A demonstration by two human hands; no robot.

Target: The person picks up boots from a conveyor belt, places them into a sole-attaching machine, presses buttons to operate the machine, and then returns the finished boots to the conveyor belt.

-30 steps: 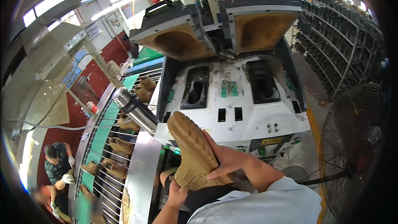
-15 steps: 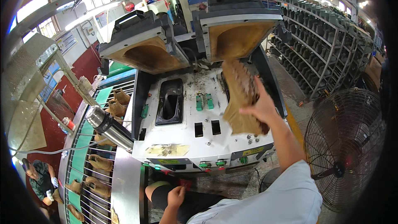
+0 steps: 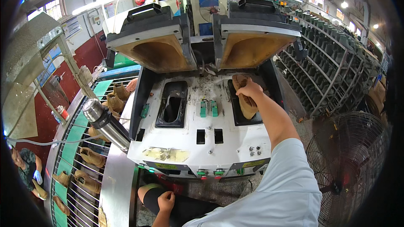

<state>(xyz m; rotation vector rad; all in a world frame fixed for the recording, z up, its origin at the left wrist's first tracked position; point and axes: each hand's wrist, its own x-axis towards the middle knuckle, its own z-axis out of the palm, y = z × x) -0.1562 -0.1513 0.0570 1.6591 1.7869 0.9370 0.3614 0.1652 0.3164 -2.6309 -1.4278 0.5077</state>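
Note:
My right hand (image 3: 251, 89) grips a tan boot (image 3: 247, 108) held sole up over the right black mould recess (image 3: 253, 122) of a white machine. The toe end of its ribbed sole points to the machine's far side, and the boot sits at least partly in the recess. Close to my knee, my left hand (image 3: 166, 202) is curled closed, and nothing shows in it. The left black recess (image 3: 179, 122) has a hollow in its middle. Above both recesses, the left lid (image 3: 158, 56) and the right lid (image 3: 261, 50) stand raised, showing brown hollow undersides.
A steel flask (image 3: 105, 122) leans beside the machine's left edge. Tan boots (image 3: 92, 157) lie on a roller conveyor (image 3: 80, 132) at left. Another person's hand (image 3: 132, 85) shows there; a gloved co-worker (image 3: 29, 168) holds a boot. A fan (image 3: 347, 168) and boot racks (image 3: 320, 63) stand right.
My right hand has carried the boot away from me and lowered it into the right recess, turning it sole up. A co-worker's hand has appeared by the conveyor. My left hand stays closed.

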